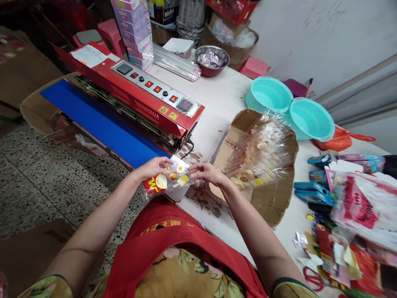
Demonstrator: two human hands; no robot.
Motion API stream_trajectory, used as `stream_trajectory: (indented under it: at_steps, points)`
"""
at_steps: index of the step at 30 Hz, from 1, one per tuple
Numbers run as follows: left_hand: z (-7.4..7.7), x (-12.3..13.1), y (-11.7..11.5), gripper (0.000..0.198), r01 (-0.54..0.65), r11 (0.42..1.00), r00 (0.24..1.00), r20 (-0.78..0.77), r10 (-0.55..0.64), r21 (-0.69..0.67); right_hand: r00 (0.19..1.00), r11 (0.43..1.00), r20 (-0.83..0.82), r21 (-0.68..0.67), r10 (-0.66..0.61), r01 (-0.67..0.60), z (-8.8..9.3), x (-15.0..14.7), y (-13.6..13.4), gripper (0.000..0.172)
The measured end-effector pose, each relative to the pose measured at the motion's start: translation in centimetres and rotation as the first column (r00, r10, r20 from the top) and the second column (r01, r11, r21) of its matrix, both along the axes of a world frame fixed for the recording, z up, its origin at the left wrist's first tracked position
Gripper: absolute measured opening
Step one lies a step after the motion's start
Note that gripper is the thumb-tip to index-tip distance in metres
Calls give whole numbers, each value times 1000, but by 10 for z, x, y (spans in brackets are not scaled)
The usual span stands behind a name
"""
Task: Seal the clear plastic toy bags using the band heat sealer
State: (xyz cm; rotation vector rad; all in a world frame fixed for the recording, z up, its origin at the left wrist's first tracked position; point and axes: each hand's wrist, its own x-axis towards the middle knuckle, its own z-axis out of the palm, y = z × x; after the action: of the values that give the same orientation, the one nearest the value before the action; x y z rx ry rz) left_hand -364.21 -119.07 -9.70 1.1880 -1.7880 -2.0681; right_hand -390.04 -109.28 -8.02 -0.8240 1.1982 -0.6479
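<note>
Between my two hands is a clear plastic bag (173, 176) with small food-shaped pieces in it, among them a fried egg, and a red and yellow part at its left end. My left hand (154, 167) pinches the bag's upper left side. The fingers of my right hand (206, 173) close on its right end. Just beyond the bag lies the near end of the blue conveyor belt (102, 124) of a red sealing machine (136, 91). To the right, a cut-down cardboard box (273, 198) holds many similar filled bags (257, 153).
Two turquoise basins (312, 118) stand behind the box. A metal bowl of small packets (212, 60) and stacked purple boxes (135, 33) are at the back. Red scissors (313, 279), wrappers and a printed plastic bag (369, 207) crowd the right side. A black cable (189, 150) leaves the machine.
</note>
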Motion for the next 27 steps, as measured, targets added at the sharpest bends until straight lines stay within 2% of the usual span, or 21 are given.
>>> stream_trajectory:
  at_steps: [5, 9, 18, 21, 24, 27]
  points:
    - [-3, -5, -1, 44, -23, 997, 997, 68, 28, -79, 993, 996, -105, -80, -56, 47, -7, 18, -8, 41]
    - [-1, -7, -4, 44, 33, 985, 987, 162, -5, -169, 984, 995, -166, -84, -64, 50, -10, 25, -11, 39]
    - [-3, 1, -5, 45, 0, 998, 996, 87, 6, -68, 982, 994, -184, -109, -48, 28, -16, 19, -12, 40]
    - [1, 16, -6, 51, 36, 999, 995, 95, -32, -35, 978, 993, -193, -104, -77, 58, -19, 18, -10, 39]
    - [5, 47, -4, 53, 19, 1000, 989, 147, -20, 5, 966, 989, -233, -123, -115, 88, -19, 16, -8, 40]
    - [1, 81, 6, 50, -146, 985, 983, 125, 134, 90, 953, 984, -262, -125, -155, 126, -16, 15, -4, 45]
